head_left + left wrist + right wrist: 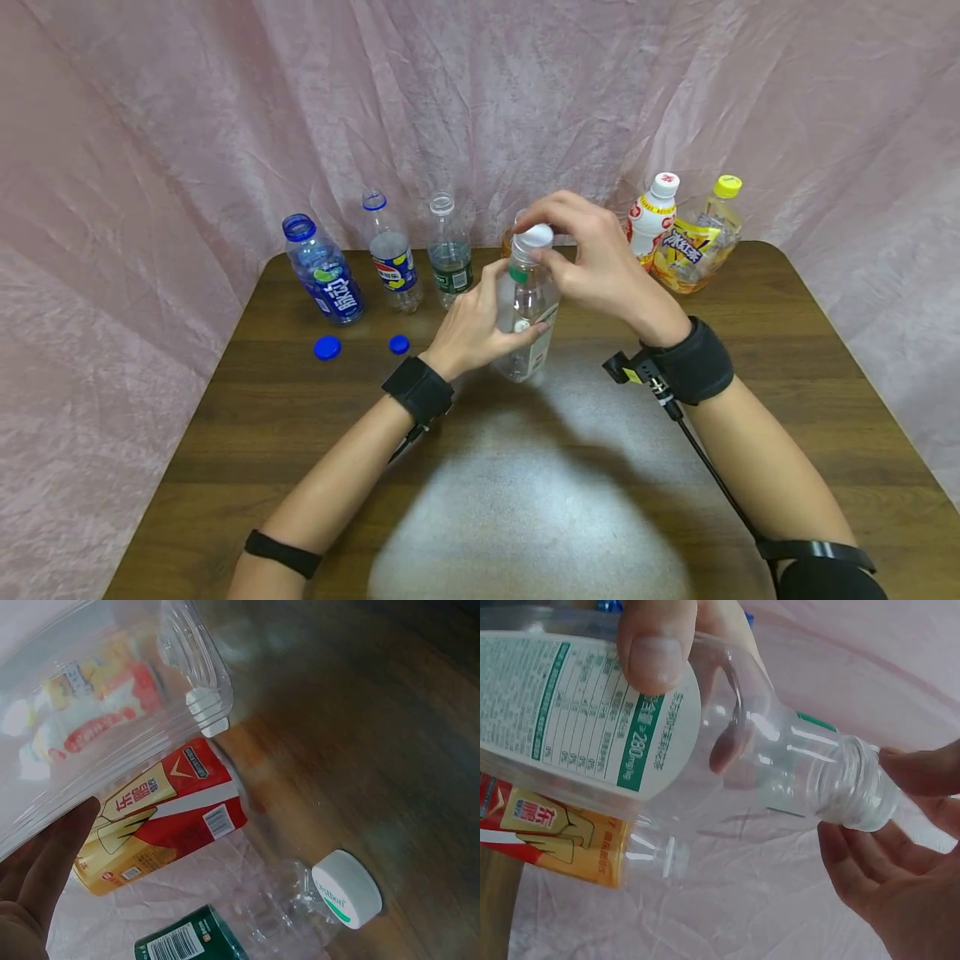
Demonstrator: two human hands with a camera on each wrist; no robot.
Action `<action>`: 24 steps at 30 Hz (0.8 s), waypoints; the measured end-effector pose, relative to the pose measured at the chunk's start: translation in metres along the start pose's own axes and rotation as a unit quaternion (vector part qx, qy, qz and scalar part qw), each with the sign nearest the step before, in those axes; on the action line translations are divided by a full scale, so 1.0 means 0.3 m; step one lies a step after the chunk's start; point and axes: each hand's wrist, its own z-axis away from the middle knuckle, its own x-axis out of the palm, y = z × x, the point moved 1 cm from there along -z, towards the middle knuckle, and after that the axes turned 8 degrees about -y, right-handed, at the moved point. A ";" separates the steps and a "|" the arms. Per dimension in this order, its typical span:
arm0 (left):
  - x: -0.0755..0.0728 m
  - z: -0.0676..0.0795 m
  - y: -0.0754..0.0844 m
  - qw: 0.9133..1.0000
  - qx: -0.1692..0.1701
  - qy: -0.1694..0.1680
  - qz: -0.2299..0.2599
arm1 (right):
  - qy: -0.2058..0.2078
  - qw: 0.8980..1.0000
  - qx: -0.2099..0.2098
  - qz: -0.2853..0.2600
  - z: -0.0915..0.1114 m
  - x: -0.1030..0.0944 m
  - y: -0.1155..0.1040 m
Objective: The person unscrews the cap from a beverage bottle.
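My left hand (pixel 476 325) grips a tall clear plastic bottle (pixel 542 293) around its body, thumb across the front. The bottle stands upright near the middle of the table, with a white and green printed label (pixel 592 720). Above it, my right hand (pixel 588 250) pinches the white cap (pixel 536 236) at the bottle's mouth between thumb and fingers. From the right wrist, the fingertips sit right at the threaded neck (pixel 844 784). Behind the gripped bottle is a red and yellow drink bottle (pixel 161 817), mostly hidden by my hands in the head view.
On the left stand uncapped bottles: a blue one (pixel 330 283), a blue-labelled one (pixel 393 267) and a green-labelled one (pixel 450 258). Two blue caps (pixel 327 347) lie before them; a white cap (pixel 349 889) lies nearby. Back right are a white-capped bottle (pixel 651 218) and a yellow-capped bottle (pixel 693 250).
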 end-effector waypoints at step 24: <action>0.082 -0.292 0.042 0.998 -0.058 -0.022 0.033 | 0.182 0.978 0.104 0.009 0.232 -0.091 0.135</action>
